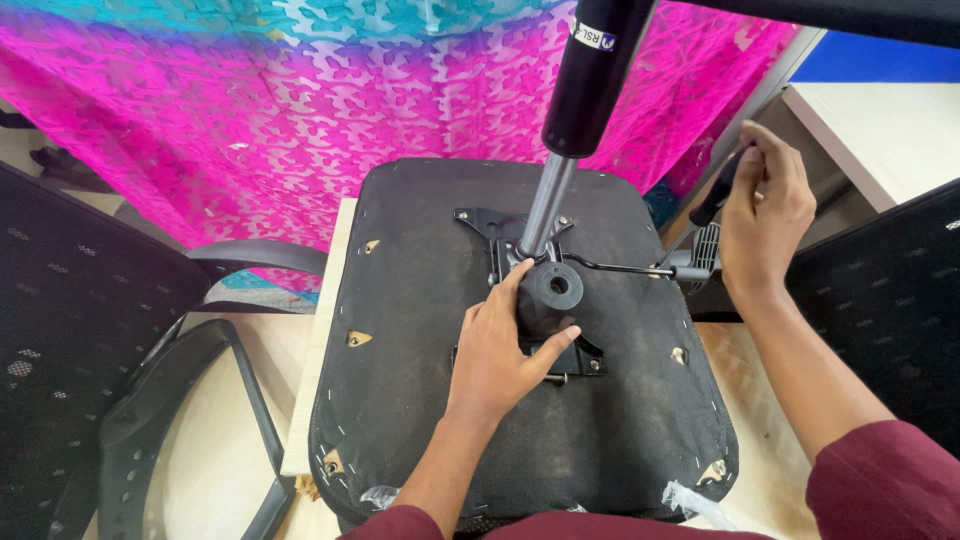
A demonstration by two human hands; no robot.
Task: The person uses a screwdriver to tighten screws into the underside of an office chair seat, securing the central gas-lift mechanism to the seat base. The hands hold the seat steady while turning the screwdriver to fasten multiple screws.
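Observation:
An upside-down office chair seat [420, 420], black and dusty, lies on a pale wooden table. A black metal mechanism plate [505, 225] is bolted to its underside, and a gas lift cylinder [590, 80] with a silver piston rises from it. My left hand [500, 355] rests on the mechanism and grips its round black knob [553, 287]. My right hand [765, 215] is raised at the seat's right edge, closed around a black tool handle [715, 195] above the lever's [625, 267] end.
A pink and turquoise patterned cloth [300, 110] hangs behind the table. A mesh chair back [60, 350] with a black armrest [190, 420] stands at left, another mesh back [890, 300] at right. A pale desk [880, 130] sits at far right.

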